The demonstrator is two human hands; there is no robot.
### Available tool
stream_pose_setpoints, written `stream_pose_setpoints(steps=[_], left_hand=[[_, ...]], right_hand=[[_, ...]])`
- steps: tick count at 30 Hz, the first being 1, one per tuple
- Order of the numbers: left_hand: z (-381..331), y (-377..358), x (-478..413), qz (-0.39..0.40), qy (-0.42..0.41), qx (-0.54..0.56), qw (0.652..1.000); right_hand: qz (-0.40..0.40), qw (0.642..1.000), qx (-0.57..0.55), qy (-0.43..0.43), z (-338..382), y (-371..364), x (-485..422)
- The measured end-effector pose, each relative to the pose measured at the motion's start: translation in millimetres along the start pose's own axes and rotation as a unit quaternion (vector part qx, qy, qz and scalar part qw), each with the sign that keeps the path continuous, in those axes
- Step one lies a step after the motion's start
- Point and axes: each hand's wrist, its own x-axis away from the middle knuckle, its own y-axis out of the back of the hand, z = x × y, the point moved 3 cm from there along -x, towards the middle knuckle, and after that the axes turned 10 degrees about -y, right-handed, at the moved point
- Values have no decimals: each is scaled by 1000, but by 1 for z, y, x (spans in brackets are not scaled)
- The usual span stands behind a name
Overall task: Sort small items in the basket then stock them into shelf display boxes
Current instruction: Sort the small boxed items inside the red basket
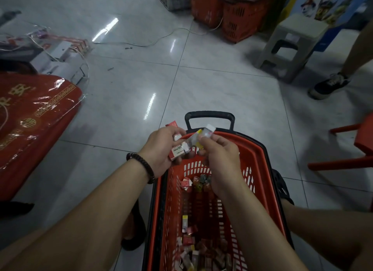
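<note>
While sorting above the basket [250, 161], grips stacked boxes [178, 150] in left hand [161, 147], pinches clear packet [205, 132] in right hand [220, 157]; probably needs to group packet, then pick more items [201, 250] from basket.

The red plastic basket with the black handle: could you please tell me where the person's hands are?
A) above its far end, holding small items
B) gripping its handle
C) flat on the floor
A: the left hand grips small red-and-white boxes, the right hand pinches a clear packet, both over the red plastic basket.
</note>
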Motion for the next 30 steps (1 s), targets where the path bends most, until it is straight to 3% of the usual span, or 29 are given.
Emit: stream_pose_setpoints(steps=[4,8,12,20,23,26,30], left_hand=[[2,1,2,-6,30,-11,999],[8,1,-2,47,30,-40,998],[11,-6,-1,127,-10,-95,987],[19,-2,-6,144,-73,-217,963],[15,2,-8,121,-72,-285,948],[13,7,-11,130,-81,-335,930],[16,10,-17,138,-63,-345,926]], right_hand=[[-5,996,-78,39,6,8,-1],[12,999,-50,13,-2,16,-3],[-3,996,-83,-9,-13,17,-7],[49,988,-123,-78,-42,15,-15],[-28,971,-188,-144,-68,40,-30],[-140,945,-171,-241,-119,78,-53],[-184,913,-176,-318,-166,95,-67]])
